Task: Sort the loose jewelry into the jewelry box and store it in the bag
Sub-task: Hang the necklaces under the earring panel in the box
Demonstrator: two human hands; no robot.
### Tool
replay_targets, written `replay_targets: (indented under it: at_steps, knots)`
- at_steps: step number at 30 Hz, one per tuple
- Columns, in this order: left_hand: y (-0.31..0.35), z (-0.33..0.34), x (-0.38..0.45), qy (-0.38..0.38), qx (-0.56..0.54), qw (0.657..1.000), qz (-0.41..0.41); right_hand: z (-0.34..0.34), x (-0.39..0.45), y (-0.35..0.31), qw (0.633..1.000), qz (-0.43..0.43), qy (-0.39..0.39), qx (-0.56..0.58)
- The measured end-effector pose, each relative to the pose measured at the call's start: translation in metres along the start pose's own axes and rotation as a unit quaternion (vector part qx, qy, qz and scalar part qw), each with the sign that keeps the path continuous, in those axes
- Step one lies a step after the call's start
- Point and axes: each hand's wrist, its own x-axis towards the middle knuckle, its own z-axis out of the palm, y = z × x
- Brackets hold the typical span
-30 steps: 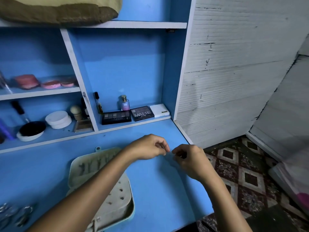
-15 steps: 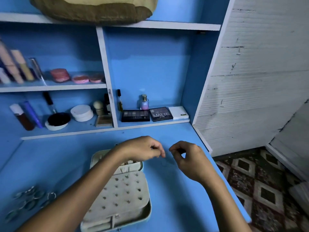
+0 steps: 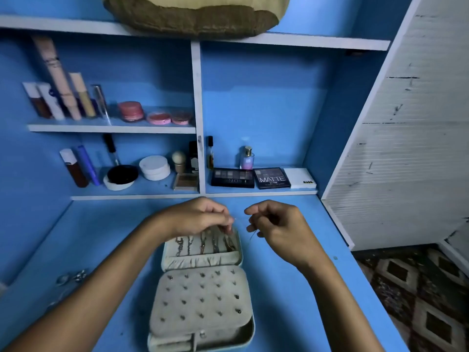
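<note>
- Rings (image 3: 73, 276) lie loose at the table's (image 3: 291, 288) left edge, unsorted.
- Left hand (image 3: 200, 217) pinches one end of a thin chain (image 3: 251, 236) above the open jewelry box (image 3: 203, 303).
- Right hand (image 3: 276, 224) pinches the other end; best kept taut, then lowered onto the lid's hooks.
- Bag (image 3: 193, 13) waits on the top shelf.

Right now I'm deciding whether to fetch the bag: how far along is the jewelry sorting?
Partway. Several chains already hang in the open jewelry box lid. The left hand and right hand each pinch a thin chain above it. Loose rings wait on the desk's left; the box is still open, not bagged.
</note>
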Motion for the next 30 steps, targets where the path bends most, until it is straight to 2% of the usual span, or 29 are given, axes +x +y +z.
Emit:
replay_targets:
  at_steps: [8, 18, 23, 27, 30]
  knots:
    - [-0.008, -0.003, -0.024, 0.085, -0.080, 0.993, 0.035, 0.012, 0.006, -0.011, 0.998, -0.009, -0.065, 0.014]
    - [-0.020, 0.005, -0.037, 0.135, -0.129, 0.982, 0.017, 0.029, 0.013, -0.006, 0.998, -0.010, -0.038, 0.042]
    - [-0.034, 0.008, -0.035, 0.209, -0.090, 0.974, -0.010, 0.043, 0.021, 0.001, 0.999, 0.022, -0.015, 0.030]
    - [-0.039, 0.012, -0.037, 0.272, -0.116, 0.955, -0.011, 0.052, 0.026, 0.011, 0.999, 0.038, 0.007, 0.003]
    - [-0.045, 0.016, -0.036, 0.275, -0.040, 0.961, -0.013, 0.057, 0.030, 0.018, 0.998, 0.052, 0.015, -0.019]
